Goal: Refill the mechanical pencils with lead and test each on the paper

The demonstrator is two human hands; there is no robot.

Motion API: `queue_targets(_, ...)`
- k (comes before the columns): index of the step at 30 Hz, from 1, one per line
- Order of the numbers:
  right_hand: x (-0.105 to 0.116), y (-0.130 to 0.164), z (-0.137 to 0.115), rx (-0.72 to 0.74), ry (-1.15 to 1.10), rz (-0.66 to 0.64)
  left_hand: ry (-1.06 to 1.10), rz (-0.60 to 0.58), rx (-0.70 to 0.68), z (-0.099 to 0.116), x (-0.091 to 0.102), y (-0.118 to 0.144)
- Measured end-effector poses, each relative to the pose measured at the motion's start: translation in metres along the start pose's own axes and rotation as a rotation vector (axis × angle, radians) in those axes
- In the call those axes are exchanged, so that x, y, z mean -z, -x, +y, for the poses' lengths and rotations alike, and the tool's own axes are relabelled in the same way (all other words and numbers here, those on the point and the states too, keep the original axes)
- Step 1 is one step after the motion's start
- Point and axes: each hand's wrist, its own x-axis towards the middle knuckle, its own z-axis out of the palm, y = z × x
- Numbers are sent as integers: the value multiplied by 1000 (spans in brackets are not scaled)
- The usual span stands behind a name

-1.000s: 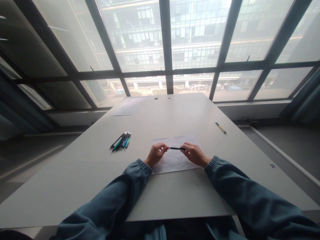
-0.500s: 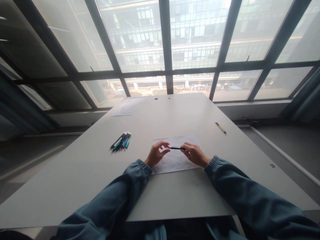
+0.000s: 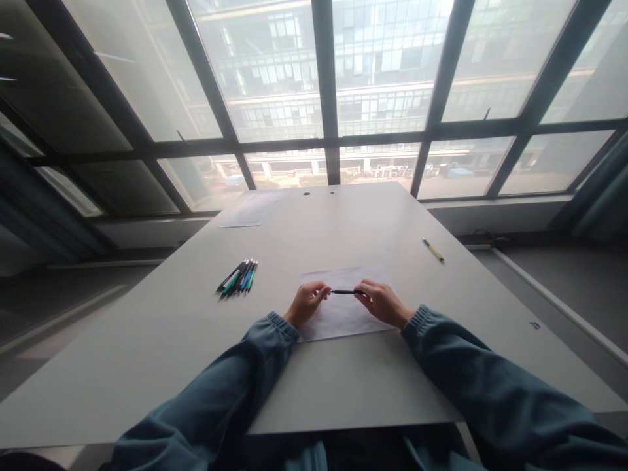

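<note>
Both hands are on one slim black pen (image 3: 347, 292), held level just above a white sheet of paper (image 3: 343, 317) in the middle of the bench (image 3: 343, 222). The left hand (image 3: 307, 305) has its fingertips pinched shut on the left end, and the right hand (image 3: 383, 303) is closed around the right end, so the pen bridges the gap between them. It looks like the fiddly stage, either twisting the barrel or pulling on the tip end; honestly too small from this angle to say which, and I can't tell if any part has come loose.

If it is a twist or pull, my guess is that one hand has to hold steady while the other does the turning, keeping everything over the paper so a small part dropping out stays easy to find.

Off to the left there's a bunch of pens (image 3: 238, 277) lying together, green and blue ones among them, well apart from the hands. A lone yellow pen (image 3: 434, 250) sits out to the right, and another sheet (image 3: 252, 209) lies at the far end near the window.
</note>
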Motion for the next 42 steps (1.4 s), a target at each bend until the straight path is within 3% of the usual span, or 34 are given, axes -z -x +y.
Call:
queue_targets(18,0,0,0,-20,-7,15,-24,59,-106,4,1,1)
queue_targets(26,-3,0,5,-71,13,88,-40,89,-156,5,1,1)
queue_targets(42,-2,1,5,-53,-16,59,25,107,-140,4,0,1)
